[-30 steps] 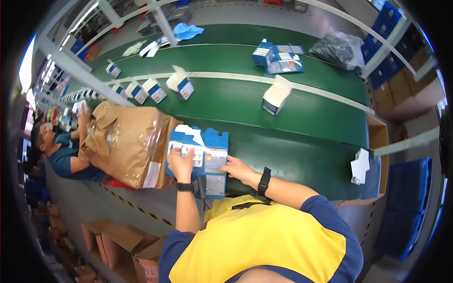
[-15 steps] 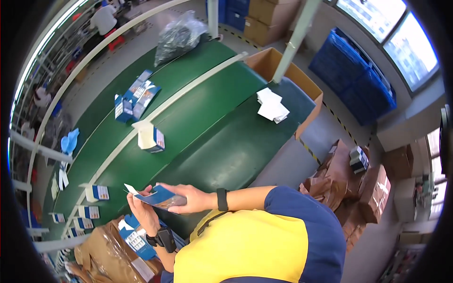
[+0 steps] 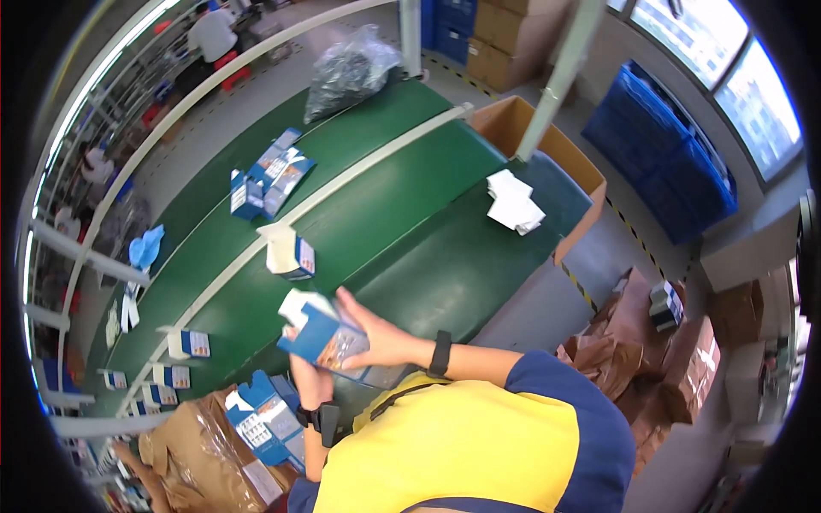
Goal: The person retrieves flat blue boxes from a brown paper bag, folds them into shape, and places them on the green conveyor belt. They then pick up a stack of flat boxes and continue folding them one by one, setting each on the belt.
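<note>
Both my hands hold one small blue and white carton above the near edge of the green conveyor belt. My right hand grips its right side, thumb and fingers spread over its face. My left hand supports it from below, a dark watch on the wrist. The carton's white top flap stands open. A stack of flat blue cartons lies just left of my left arm, on a brown paper bag.
An erected carton with open flap stands on the belt ahead. More blue cartons lie farther up, several small ones at left. White sheets sit by a cardboard box. A grey plastic bag lies at the belt's far end.
The view swung right along the belt. I lifted one carton off the stack by the brown bag and now hold it raised in both hands, its flap opened.
</note>
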A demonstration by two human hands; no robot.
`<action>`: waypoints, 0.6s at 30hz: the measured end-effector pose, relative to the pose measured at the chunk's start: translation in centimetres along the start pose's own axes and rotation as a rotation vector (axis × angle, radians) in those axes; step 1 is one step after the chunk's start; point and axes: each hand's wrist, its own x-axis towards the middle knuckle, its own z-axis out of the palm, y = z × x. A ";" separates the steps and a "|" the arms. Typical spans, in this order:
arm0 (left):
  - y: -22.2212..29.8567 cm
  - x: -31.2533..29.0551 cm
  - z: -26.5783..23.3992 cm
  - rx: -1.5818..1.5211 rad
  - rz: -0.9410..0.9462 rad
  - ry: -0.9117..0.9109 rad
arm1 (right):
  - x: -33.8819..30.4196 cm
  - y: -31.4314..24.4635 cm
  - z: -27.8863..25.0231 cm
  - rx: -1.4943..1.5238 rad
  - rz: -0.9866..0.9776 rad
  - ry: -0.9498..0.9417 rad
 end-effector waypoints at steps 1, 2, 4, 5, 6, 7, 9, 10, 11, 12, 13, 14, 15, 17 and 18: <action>-0.1 -0.8 1.0 -0.170 -0.069 -0.040 | 0.6 0.6 -0.2 0.011 0.071 0.069; -0.8 -1.6 2.1 -0.271 -0.133 -0.168 | 1.3 0.5 0.0 0.023 0.062 0.035; -2.3 -2.4 1.4 -0.177 -0.140 -0.333 | 2.1 0.4 0.3 0.656 0.162 0.081; -2.6 -2.5 0.7 0.025 -0.088 -0.356 | 2.5 0.5 0.5 0.666 0.168 0.037; -2.3 -2.4 -0.3 0.020 -0.065 -0.318 | 2.8 0.6 0.6 0.577 0.105 0.094; -1.0 -1.9 -0.2 0.354 -0.037 -0.487 | 2.8 0.7 0.6 0.491 0.044 0.151; 0.2 -2.0 -1.9 0.695 -0.009 -0.604 | 2.9 -0.9 -0.6 0.540 0.023 0.113; 0.1 -2.0 -3.3 0.730 0.004 -0.542 | 3.0 -1.6 -1.4 0.552 0.027 0.077; -0.1 -2.1 -4.7 0.765 0.013 -0.486 | 3.1 -2.3 -2.3 0.446 0.002 0.070; 0.0 -2.1 -5.2 0.796 0.021 -0.440 | 3.2 -3.1 -2.9 0.335 -0.024 0.073; 0.3 -2.4 -5.6 0.794 0.022 -0.421 | 3.5 -4.2 -2.9 0.340 -0.022 0.056; 0.7 -3.1 -5.2 0.751 -0.001 -0.356 | 3.5 -5.3 -3.0 0.249 -0.023 -0.049; 1.3 -3.7 -4.6 0.708 -0.022 -0.293 | 3.6 -6.4 -3.0 0.156 -0.028 -0.152; 1.4 -3.8 -4.1 0.659 -0.041 -0.220 | 3.7 -6.8 -2.7 0.064 -0.034 -0.266; 1.4 -3.3 -3.7 0.772 0.153 -0.142 | 3.6 -6.8 -2.5 0.171 -0.051 -0.292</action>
